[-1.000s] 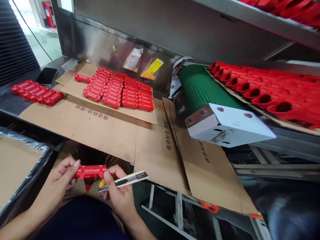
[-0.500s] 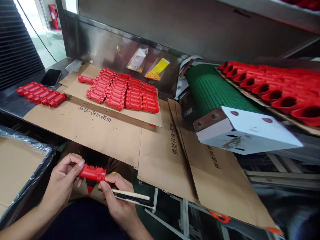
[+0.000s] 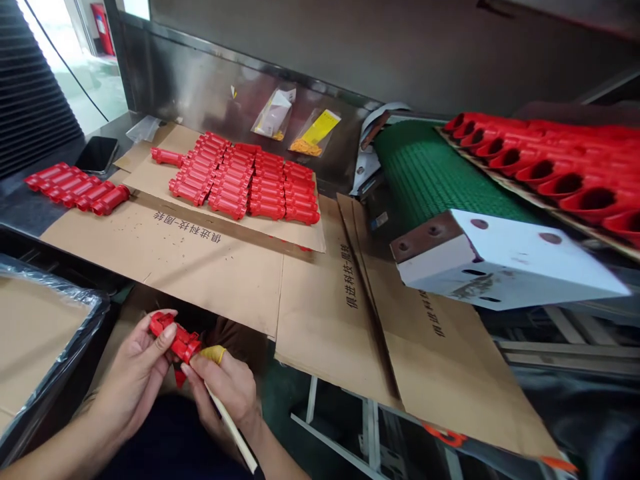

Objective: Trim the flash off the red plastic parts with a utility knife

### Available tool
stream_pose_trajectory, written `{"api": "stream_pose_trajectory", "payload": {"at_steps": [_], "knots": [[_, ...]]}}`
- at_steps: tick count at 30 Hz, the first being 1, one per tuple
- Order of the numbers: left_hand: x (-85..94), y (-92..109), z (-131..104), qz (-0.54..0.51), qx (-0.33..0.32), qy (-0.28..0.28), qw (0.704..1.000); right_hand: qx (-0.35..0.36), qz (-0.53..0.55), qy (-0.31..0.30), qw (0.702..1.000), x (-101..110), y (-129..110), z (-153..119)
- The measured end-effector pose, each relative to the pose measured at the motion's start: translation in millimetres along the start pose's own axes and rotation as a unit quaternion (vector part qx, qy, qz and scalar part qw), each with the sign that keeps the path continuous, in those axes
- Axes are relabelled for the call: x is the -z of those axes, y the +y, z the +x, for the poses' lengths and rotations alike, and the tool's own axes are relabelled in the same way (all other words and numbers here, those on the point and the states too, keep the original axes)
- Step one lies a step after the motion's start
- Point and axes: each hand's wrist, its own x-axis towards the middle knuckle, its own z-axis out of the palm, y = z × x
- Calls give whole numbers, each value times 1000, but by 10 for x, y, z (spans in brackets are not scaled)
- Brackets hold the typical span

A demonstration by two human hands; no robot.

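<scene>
My left hand grips a red plastic tubular part between thumb and fingers, above my lap. The part is tilted, its notched side facing up. At its near right end, my right hand has closed fingers touching the rim. That hand also holds a slim cream-and-black handled tool, which points down toward my forearm; its working end is hidden by the fingers. A yellow finger cover sits on one right finger. Something red and pointed shows below the part.
Rows of red parts lie on cardboard ahead, with more at left near a phone. A green conveyor belt with a white metal end stands right. A plastic-lined box is at lower left.
The red part has turned and tilted in my left hand, its right end dropping toward me. My right hand has moved left and rotated, swinging the tool's handle downward.
</scene>
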Motion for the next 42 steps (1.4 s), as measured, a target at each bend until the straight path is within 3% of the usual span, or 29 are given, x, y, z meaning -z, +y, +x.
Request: {"api": "stream_pose_trajectory", "payload": {"at_steps": [4, 8, 17, 27, 37, 42], "knots": [[102, 93, 63, 6, -22, -28, 999, -8, 49, 8, 999, 207, -2, 29], [204, 150, 95, 45, -20, -57, 997, -11, 132, -34, 991, 359, -59, 88], [120, 136, -27, 71, -24, -66, 995, 7, 216, -14, 976, 190, -22, 98], [219, 69, 52, 92, -42, -93, 991, 10, 213, -25, 977, 206, -48, 153], [88, 188, -87, 71, -10, -53, 996, -10, 227, -27, 973, 225, -53, 158], [133, 146, -40, 77, -16, -65, 995, 8, 222, -30, 975, 231, -39, 153]]}}
